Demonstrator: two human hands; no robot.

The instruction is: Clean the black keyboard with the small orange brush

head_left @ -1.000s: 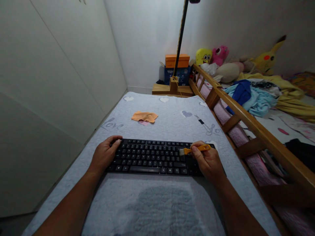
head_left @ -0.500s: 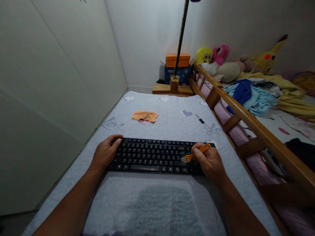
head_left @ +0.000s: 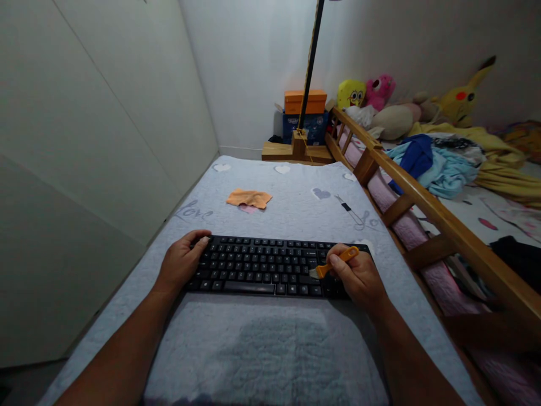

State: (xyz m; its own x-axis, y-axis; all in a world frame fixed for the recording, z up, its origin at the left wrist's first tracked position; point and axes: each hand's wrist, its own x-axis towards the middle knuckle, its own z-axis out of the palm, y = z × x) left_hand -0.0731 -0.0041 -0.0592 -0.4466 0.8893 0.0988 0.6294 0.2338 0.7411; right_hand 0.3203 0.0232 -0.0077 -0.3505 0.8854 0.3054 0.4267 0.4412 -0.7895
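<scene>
A black keyboard [head_left: 262, 266] lies across a pale blue quilted mat [head_left: 270, 349]. My left hand [head_left: 180, 263] rests on the keyboard's left end, thumb on the top corner, fingers curled over the edge. My right hand [head_left: 359, 276] is closed on a small orange-handled brush [head_left: 333, 261]. Its bristles touch the keys near the keyboard's right end.
An orange cloth [head_left: 248, 198] lies on the mat beyond the keyboard, and a small black-and-silver tool [head_left: 350, 210] further right. A wooden bed rail [head_left: 422, 203] runs along the right, with clothes and plush toys behind it. White wall on the left. Boxes [head_left: 305, 113] and a pole stand at the back.
The brush has swept down and slightly left over the right-hand keys, its handle now tilted up to the right. My left hand has stayed put.
</scene>
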